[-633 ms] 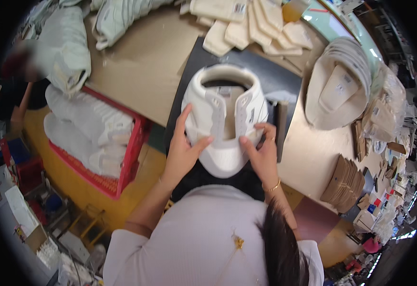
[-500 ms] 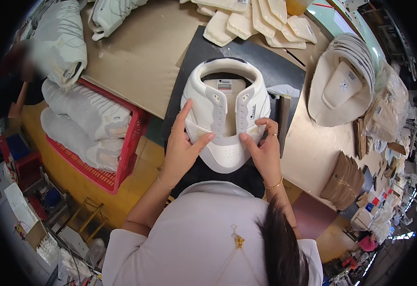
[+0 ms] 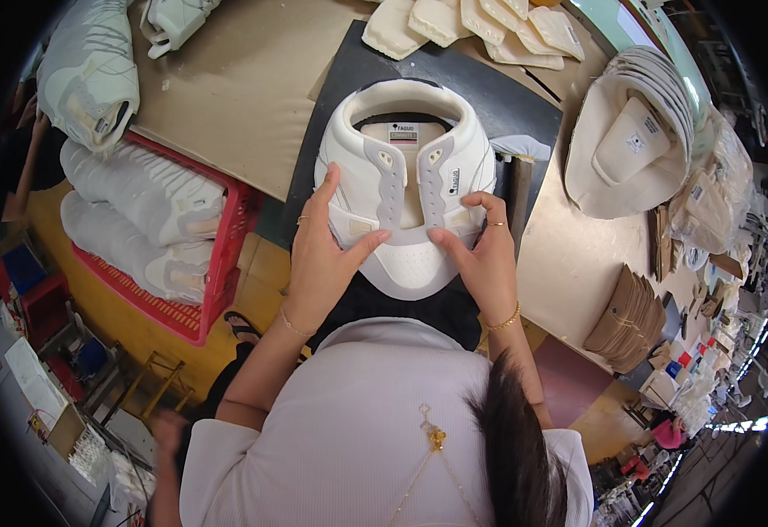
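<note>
A flat white shoe upper (image 3: 402,149) with a rounded toe piece, two eyelet strips and a padded collar lies on a black mat (image 3: 498,97) in front of me. My left hand (image 3: 321,250) presses on its left side, thumb stretched toward the middle. My right hand (image 3: 482,255) presses on its right side, thumb and forefinger pinching the lower edge of the right eyelet strip. Both hands hold the upper against the mat.
A red crate (image 3: 213,263) of stacked white uppers stands at my left. Cream cut pieces (image 3: 481,22) lie beyond the mat. A stack of white uppers (image 3: 634,140) sits on the table at right, with brown cardboard pieces (image 3: 630,307) nearer me.
My view has shifted so the upper sits lower and closer. Both hands have stayed on it, their thumbs moving closer together over the toe piece.
</note>
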